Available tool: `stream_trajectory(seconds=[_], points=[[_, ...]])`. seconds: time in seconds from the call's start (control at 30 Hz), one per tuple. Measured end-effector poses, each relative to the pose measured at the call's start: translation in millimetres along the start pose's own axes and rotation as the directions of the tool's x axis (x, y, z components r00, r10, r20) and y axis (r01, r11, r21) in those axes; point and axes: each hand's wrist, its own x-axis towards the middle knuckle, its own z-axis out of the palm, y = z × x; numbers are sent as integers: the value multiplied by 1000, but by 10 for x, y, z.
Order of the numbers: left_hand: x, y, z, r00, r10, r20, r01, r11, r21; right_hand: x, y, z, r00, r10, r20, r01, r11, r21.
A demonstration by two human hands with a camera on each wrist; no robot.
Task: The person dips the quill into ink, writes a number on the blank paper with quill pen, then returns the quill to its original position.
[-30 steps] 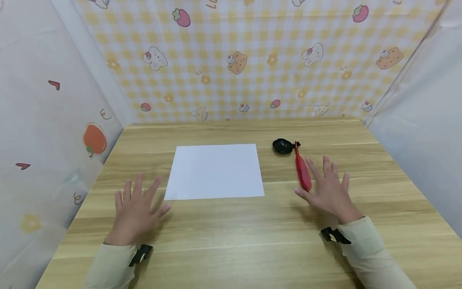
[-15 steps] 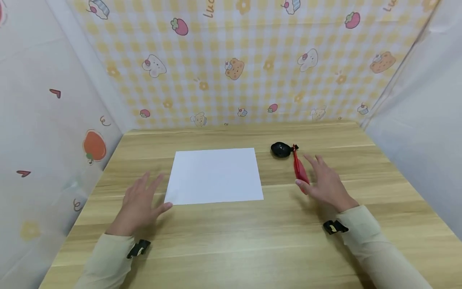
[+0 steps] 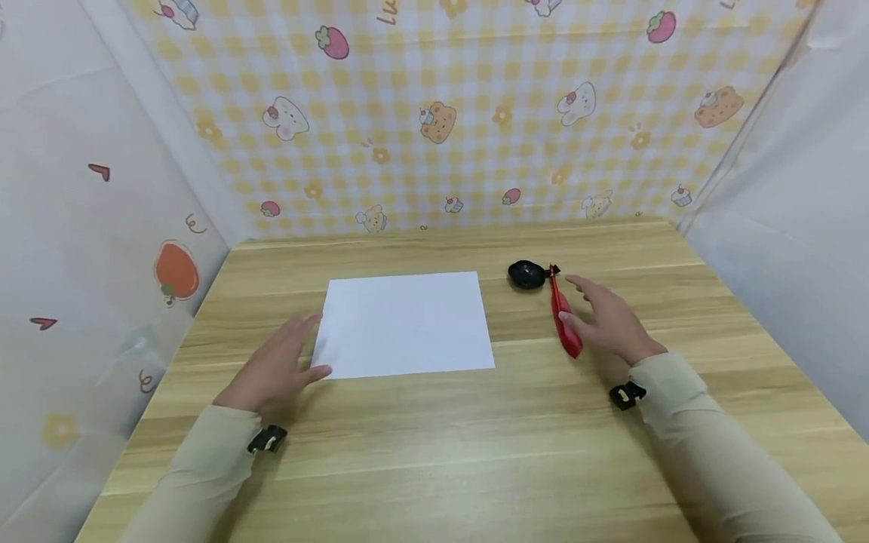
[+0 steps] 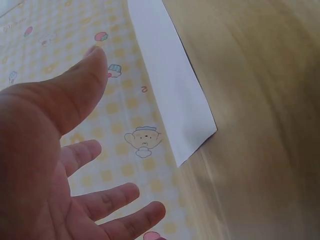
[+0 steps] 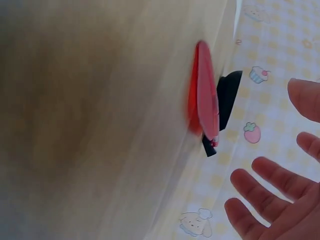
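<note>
Fingers [image 3: 587,289] flank one sheet [image 3: 403,324] (plus two objects [image 3: 569,341]).

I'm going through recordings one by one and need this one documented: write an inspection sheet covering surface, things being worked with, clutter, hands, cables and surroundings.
Surface: wood-grain table.
Job's things: white paper, lying flat; to its right, black oval object with a narrow end, and red leaf-shaped object reaching that end; whether they are joined cannot be told.
Clutter: nothing seen.
Left hand: at the paper's left edge, holding nothing.
Right hand: beside the red leaf-shaped object, holding nothing.
Cables: nothing seen.
Surroundings: yellow-and-white checked backdrop with cartoon prints; white sheeting on both sides.
</note>
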Motion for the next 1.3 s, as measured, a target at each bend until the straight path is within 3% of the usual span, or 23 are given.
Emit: stream_trajectory(seconds=[0.27, 0.67, 1.0, 1.3], points=[[138, 16, -1, 997, 67, 42, -66, 997, -30, 70, 71, -29, 996, 37, 77, -38, 999, 13], [266, -67, 4, 993, 92, 72, -88, 995, -53, 237, 199, -9, 991, 47, 122, -45, 999, -23], [341, -157, -13, 985, 114, 126, -117, 993, 14, 425, 282, 46, 989, 7, 149, 13, 992, -127], [457, -134, -85, 978, 146, 146, -159, 984, 82, 590, 371, 8, 985, -24, 169, 60, 975, -212]])
